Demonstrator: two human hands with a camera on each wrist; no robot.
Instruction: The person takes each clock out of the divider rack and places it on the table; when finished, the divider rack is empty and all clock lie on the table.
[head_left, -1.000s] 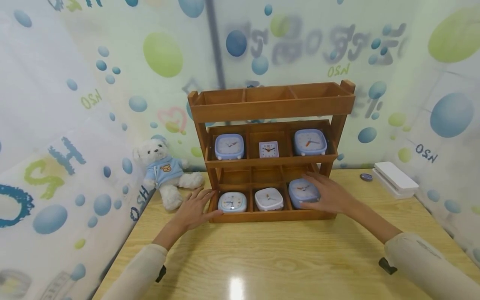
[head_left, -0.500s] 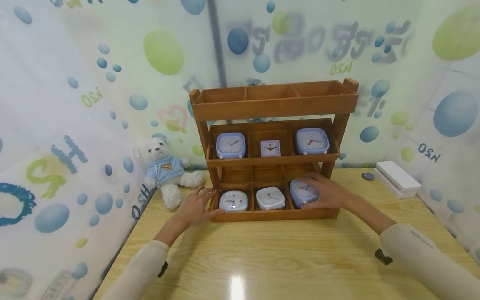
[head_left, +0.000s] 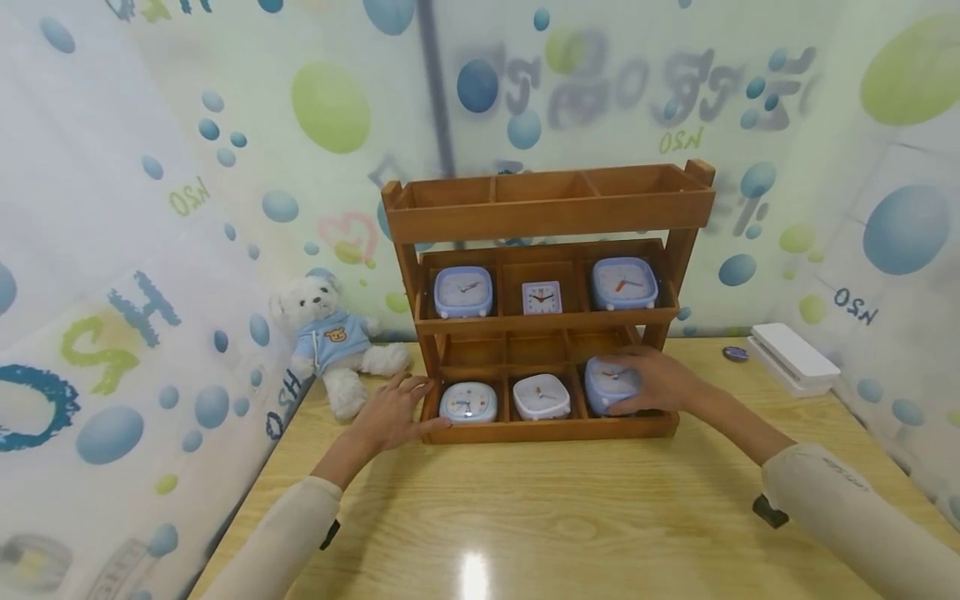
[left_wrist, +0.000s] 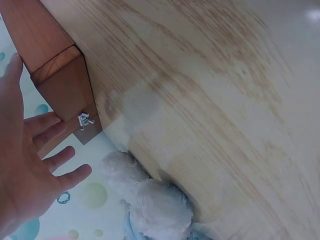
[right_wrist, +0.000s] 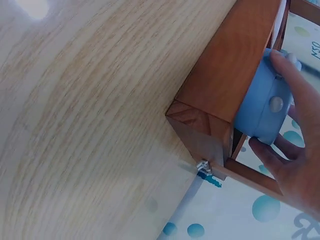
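gripping the blue alarm clock with the right hand, thumb and fingers bent round opposite sides of the casing; tilted within the rightmost compartment on the lowest tier of the wooden shelf, just right of the white alarm clock. spreading the left hand wide at the shelf's left end, near the pale blue alarm clock, holding nothing; cannot tell whether pressing on the shelf. as for the gripped clock, probably light and stiff, with a smooth, plastic-looking shell likely to slip under a loose pinch, and perhaps fragile at the dial if knocked. best taken by the rounded side walls, clear of the small white feet.
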